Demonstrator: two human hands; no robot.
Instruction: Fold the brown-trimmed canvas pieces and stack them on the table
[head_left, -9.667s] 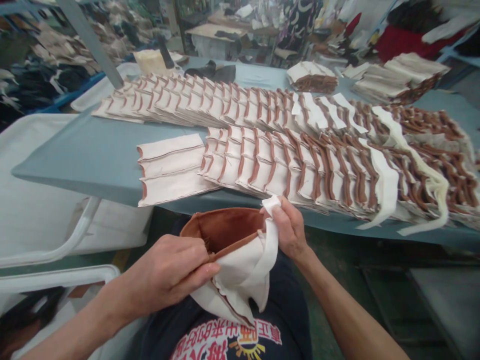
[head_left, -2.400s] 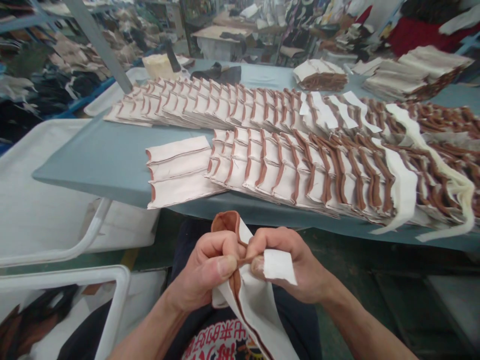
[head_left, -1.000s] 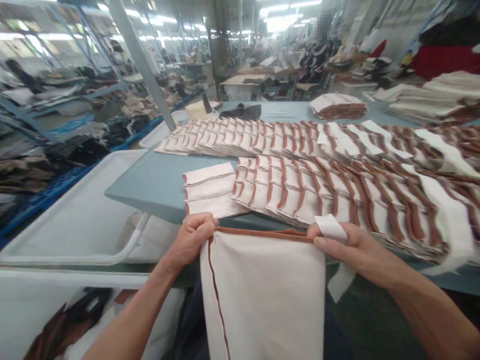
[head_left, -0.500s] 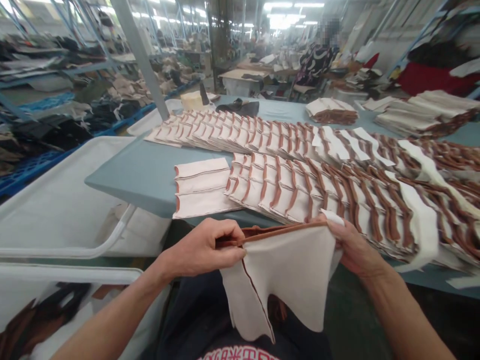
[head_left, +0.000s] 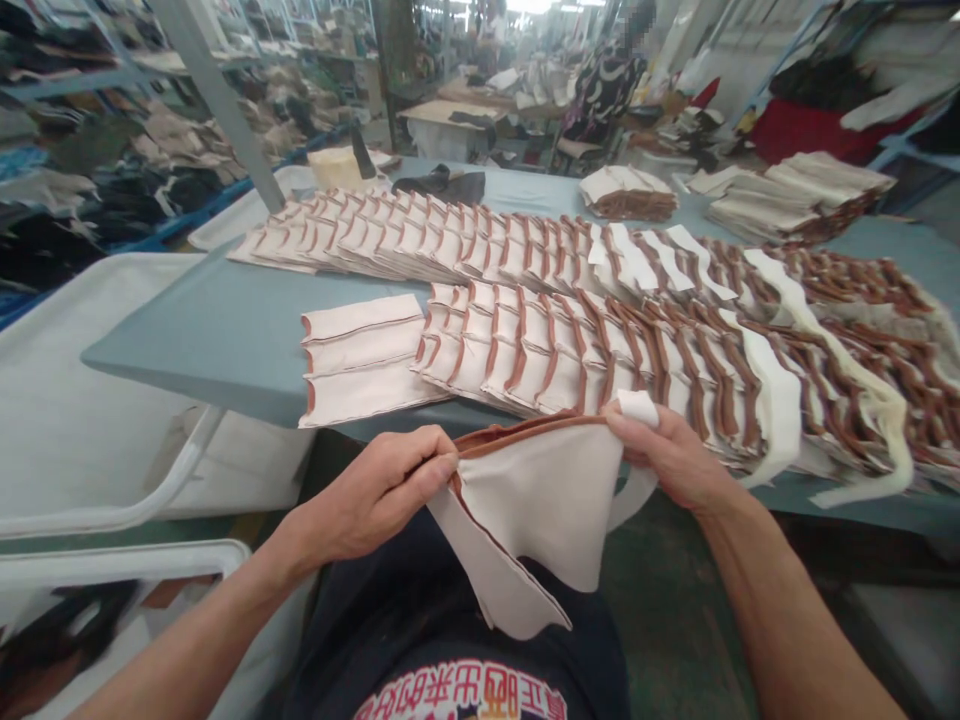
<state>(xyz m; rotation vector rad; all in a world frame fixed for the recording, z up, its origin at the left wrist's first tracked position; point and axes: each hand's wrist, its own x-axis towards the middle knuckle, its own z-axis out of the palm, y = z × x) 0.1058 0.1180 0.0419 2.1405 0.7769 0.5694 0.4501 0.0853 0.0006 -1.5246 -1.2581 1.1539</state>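
A cream fabric piece with a brown edge hangs over my lap, stretched between both hands. My left hand pinches its left top corner, fingers closed on the brown edge. My right hand grips the right top corner, along with a white strip that curls over my fingers. Just beyond my hands, three flat cream pieces lie at the near edge of the grey-blue table.
Long overlapping rows of cream-and-brown pieces cover the table. Stacks of pieces sit at the far side. White bins stand to my left. A person sits in the background among shelves of material.
I unfolded the bunched piece, held it up stretched flat, then lowered it toward my lap. Its lower part now sags and folds, and my view has tilted down.
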